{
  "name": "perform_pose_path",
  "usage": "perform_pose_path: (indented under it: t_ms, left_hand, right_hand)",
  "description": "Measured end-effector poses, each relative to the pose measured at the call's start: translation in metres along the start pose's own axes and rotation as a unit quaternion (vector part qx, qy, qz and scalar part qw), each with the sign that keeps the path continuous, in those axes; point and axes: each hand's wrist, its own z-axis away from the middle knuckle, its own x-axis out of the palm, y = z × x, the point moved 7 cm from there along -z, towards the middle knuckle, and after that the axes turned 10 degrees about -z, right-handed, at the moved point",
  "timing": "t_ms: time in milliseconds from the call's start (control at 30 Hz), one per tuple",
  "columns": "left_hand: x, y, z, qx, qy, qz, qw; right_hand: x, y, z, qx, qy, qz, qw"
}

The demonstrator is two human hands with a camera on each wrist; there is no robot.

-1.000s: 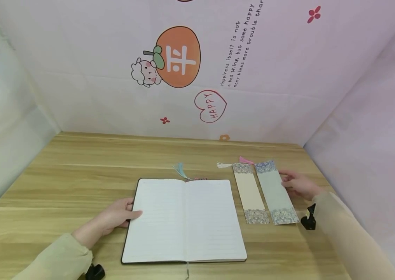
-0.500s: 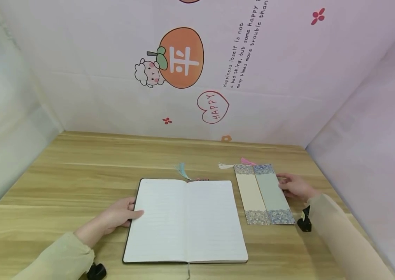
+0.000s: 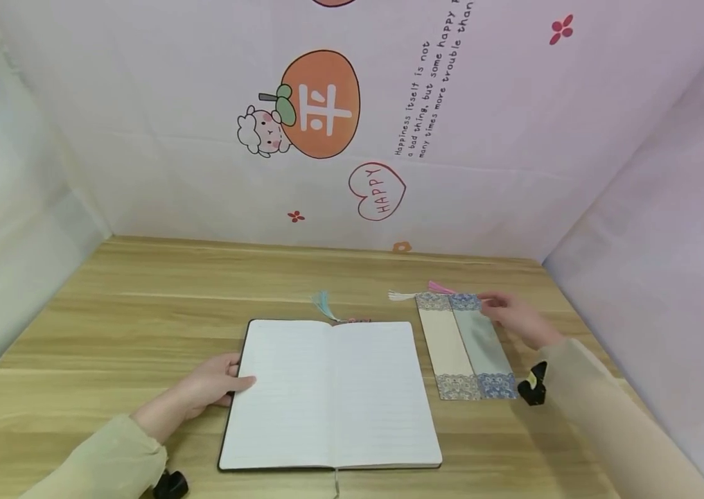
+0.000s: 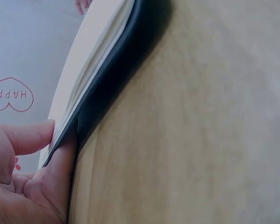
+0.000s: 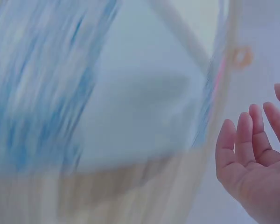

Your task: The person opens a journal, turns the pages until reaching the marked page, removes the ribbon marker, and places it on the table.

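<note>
My left hand (image 3: 211,380) pinches the left edge of an open lined notebook (image 3: 283,395), thumb on the page. In the left wrist view its fingers (image 4: 58,177) lie beneath the black cover (image 4: 107,79). To the right of the notebook, a pale blue bookmark (image 3: 481,339) with lace-patterned ends lies side by side with a cream bookmark (image 3: 445,339). At the blue bookmark's far right corner is my right hand (image 3: 514,320). The right wrist view shows that hand's fingers (image 5: 245,140) loosely bent with nothing in them, apart from the bookmark (image 5: 135,107).
A light blue tassel (image 3: 322,303) pokes out past the notebook's top edge, beside a strip of patterned card (image 3: 358,321). White (image 3: 402,296) and pink (image 3: 439,287) tassels extend from the two bookmarks. A ribbon (image 3: 336,482) hangs from the notebook's near edge. Printed cloth (image 3: 202,194) walls the wooden table (image 3: 140,298).
The blue bookmark has come down and left against the cream one. My right hand has let go of it and moved up toward its far end. The left hand keeps its grip.
</note>
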Motion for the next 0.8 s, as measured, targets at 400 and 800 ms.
perform_pose_path:
  t_ms: [400,800]
  left_hand:
    - [0.001,0.000,0.000,0.001,0.000,0.004,1.0000]
    - [0.000,-0.001,0.001,0.003,-0.004,0.012,0.9999]
  right_hand:
    - [0.107,-0.063,-0.002,-0.134,-0.067,0.114,0.9821]
    - [0.155,-0.078,-0.005,-0.154,-0.114,0.242,0.9512]
